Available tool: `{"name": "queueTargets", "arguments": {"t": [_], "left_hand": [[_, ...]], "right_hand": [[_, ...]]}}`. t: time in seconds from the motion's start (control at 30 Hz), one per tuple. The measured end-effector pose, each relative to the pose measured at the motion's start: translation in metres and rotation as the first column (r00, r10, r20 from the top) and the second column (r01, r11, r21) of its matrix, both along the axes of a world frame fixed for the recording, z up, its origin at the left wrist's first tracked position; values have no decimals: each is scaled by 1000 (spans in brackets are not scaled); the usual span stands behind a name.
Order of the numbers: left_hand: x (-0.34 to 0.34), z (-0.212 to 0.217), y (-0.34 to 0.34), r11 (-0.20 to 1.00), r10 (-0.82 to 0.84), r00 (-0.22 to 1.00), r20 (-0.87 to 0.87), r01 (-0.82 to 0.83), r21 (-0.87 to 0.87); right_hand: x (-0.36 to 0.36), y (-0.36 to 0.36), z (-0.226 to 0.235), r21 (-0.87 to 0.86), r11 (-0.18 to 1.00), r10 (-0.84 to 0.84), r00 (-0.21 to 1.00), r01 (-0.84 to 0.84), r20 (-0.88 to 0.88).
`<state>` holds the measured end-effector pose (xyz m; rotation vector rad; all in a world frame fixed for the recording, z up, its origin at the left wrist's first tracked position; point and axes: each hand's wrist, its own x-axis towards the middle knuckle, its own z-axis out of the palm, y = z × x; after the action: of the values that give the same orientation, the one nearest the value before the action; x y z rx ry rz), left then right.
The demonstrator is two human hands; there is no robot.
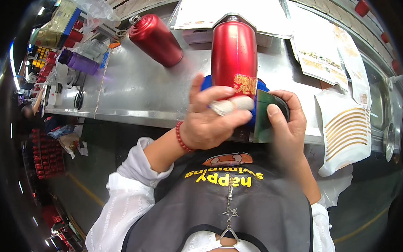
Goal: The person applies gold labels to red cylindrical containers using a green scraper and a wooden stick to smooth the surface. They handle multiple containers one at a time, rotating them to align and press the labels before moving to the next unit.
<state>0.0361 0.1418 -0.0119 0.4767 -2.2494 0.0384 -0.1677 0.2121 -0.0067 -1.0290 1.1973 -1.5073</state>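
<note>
A glossy red bottle (pixel 233 54) lies in front of me on a blue support (pixel 260 86), its neck pointing away. Gold ornament (pixel 245 84) marks its near end on the right. Over that near end is my left hand (pixel 213 115), fingers apart, with white covers on some fingertips. It holds nothing; whether it touches the bottle I cannot tell. My right hand (pixel 288 118) grips a flat green scraper (pixel 265 117) with a dark edge, between thumb and fingers. The scraper stands close beside the bottle's right near side.
Another red bottle (pixel 155 40) is on the metal table (pixel 136 88) at the left. A purple bottle (pixel 78 62) lies farther left. White sheets with gold patterns (pixel 321 63) spread to the right, and a gold-striped sheet (pixel 347 133) hangs past the table's edge.
</note>
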Motion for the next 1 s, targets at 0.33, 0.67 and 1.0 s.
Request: {"name": "queueTargets", "arguments": {"t": [0.33,0.67,1.0], "left_hand": [[12,-30,-1,916,208,976,-57,-175,361],[7,-18,-4,932,142,986,-84,-104,348],[-7,3,-1,950,216,976,36,-218,222]], "right_hand": [[18,-11,8,-77,996,6,945,-33,-327],[14,-10,1,-87,995,12,950,-41,-312],[7,-5,2,10,995,100,961,-101,-259]]}}
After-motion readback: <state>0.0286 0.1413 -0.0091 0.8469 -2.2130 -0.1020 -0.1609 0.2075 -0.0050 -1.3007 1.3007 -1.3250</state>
